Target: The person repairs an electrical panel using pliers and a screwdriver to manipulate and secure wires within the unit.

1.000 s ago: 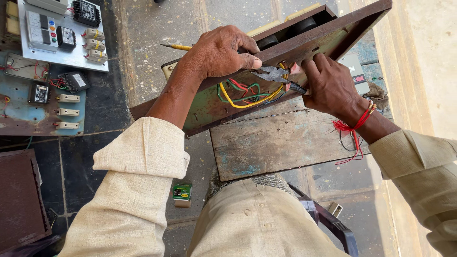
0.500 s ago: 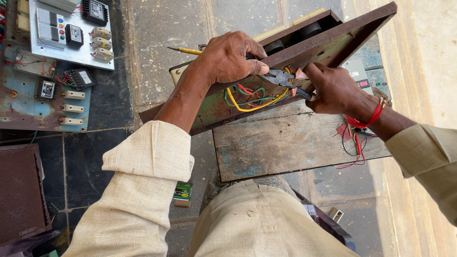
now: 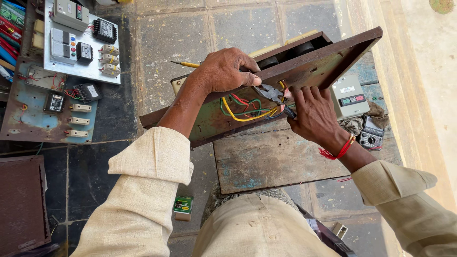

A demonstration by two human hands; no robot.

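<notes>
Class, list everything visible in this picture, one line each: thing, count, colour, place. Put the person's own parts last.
Metal panel: one, rusty brown, tilted on the wooden board.
Wires: several, yellow, red, green, on the panel's back.
Pliers: one, dark, at the wires.
Wooden board: one, weathered brown, floor centre.
Screwdriver: one, yellow, behind the panel.
White switchboard: one, top left.
Blue switchboard: one, rusty, left.
Multimeter: one, dark, right.
Grey control box: one, right.
Small green box: one, floor.
Left hand: steadies the panel.
Right hand: grips the pliers; red thread on wrist.
</notes>
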